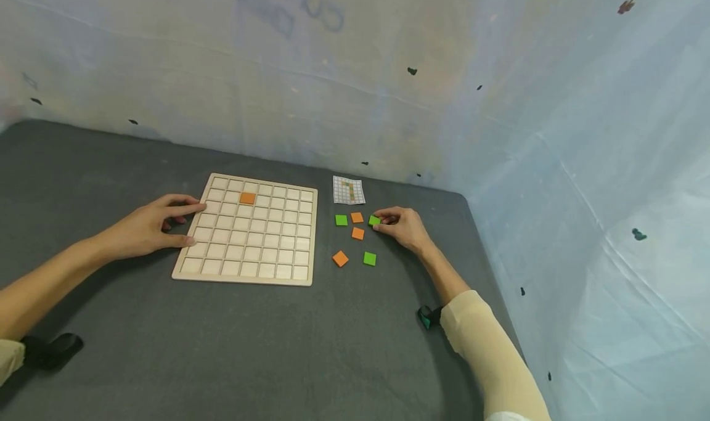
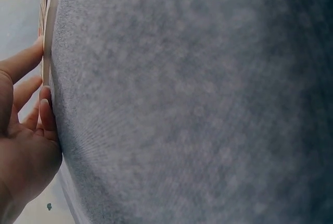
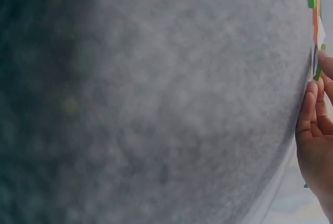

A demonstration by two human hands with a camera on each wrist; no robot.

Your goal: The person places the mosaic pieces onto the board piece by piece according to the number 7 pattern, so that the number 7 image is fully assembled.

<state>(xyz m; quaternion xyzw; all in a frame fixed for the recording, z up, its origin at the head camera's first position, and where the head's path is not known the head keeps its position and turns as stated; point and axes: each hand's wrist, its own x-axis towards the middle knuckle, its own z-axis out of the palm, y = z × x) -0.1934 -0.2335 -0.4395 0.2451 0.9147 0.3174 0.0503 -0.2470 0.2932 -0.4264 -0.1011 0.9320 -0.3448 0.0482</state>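
A pale wooden grid board (image 1: 242, 238) lies on the dark table, with one orange tile (image 1: 247, 198) in a cell of its upper part. At the board's left edge, my left hand (image 1: 152, 224) rests with thumb and fingers spread; its fingertips touch the rim (image 2: 48, 52) in the left wrist view. To the right of the board, my right hand (image 1: 405, 227) pinches a green square tile (image 1: 375, 220) between thumb and fingers. In the right wrist view that green tile (image 3: 320, 63) appears tilted at the fingertips.
Near the right hand lie another green tile (image 1: 341, 220), a lower green tile (image 1: 369, 259) and several orange tiles (image 1: 341, 259). Behind them is a small printed pattern card (image 1: 349, 190). A pale sheet (image 1: 333, 88) rises along the table's back and right edges.
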